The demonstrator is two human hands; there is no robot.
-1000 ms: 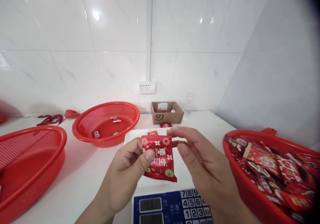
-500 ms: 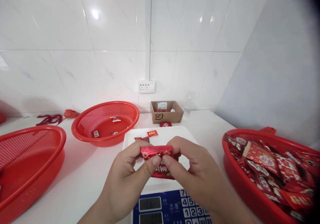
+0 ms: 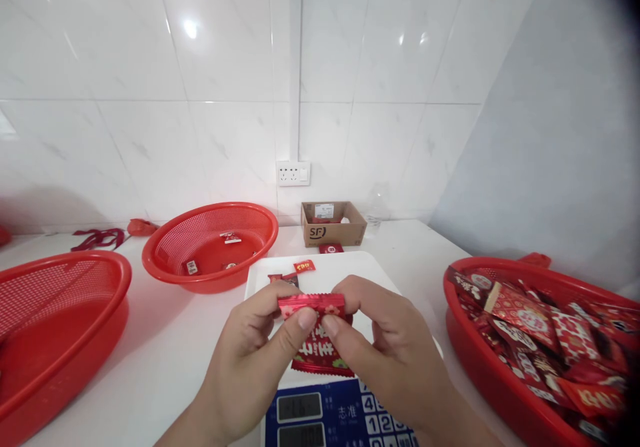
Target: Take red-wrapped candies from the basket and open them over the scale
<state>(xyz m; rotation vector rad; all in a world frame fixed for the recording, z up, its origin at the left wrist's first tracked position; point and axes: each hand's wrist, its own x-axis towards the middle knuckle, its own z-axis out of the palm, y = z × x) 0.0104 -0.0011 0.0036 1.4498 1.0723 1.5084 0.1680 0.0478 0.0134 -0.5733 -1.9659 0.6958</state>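
Note:
A small red snack packet [image 3: 320, 340] with flower print hangs over the white pan of a scale [image 3: 345, 270]. My left hand [image 3: 255, 360] pinches its top seam from the left with thumb and fingers. My right hand [image 3: 387, 350] pinches the same seam from the right. Both hands are closed on the packet. Two small torn red wrapper scraps [image 3: 295, 272] lie on the pan behind the packet. The scale's blue front panel [image 3: 340, 417] with displays and keypad shows below my hands.
A red basket [image 3: 530, 340] full of similar red packets sits at the right. A red mesh basket [image 3: 213, 244] with a few small items stands behind left, another red basket [image 3: 55, 327] at the far left. A cardboard box [image 3: 333, 224] stands by the wall.
My right hand came in and took hold of the packet's top edge beside my left. Both hands then lowered slightly with the packet.

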